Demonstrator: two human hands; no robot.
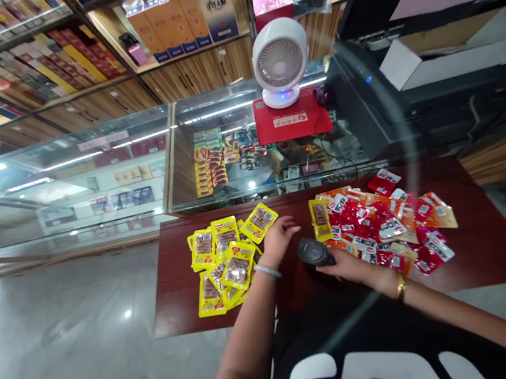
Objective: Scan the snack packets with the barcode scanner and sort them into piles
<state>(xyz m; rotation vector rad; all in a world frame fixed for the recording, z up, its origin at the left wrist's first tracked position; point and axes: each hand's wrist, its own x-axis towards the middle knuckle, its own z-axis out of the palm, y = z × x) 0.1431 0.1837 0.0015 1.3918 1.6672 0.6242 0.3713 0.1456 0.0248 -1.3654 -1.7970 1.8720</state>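
My right hand (347, 266) is wrapped round a dark handheld barcode scanner (312, 250), its head pointing left over the table. My left hand (279, 239), with a bracelet at the wrist, hovers left of the scanner with its fingers apart. Just beside its fingers lies a yellow snack packet (259, 222), at the edge of a heap of similar yellow packets (237, 264). Another single yellow packet (320, 220) rests against the left edge of a pile of red and orange snack packets (366, 217). Part of that pile is hidden by my right hand.
The dark red table (173, 290) adjoins a glass display counter (233, 183). On the counter, a white fan (281, 62) stands on a red mat (267, 127). A black machine (414, 121) holds an open white box (410, 64). Shelves with boxes line the back.
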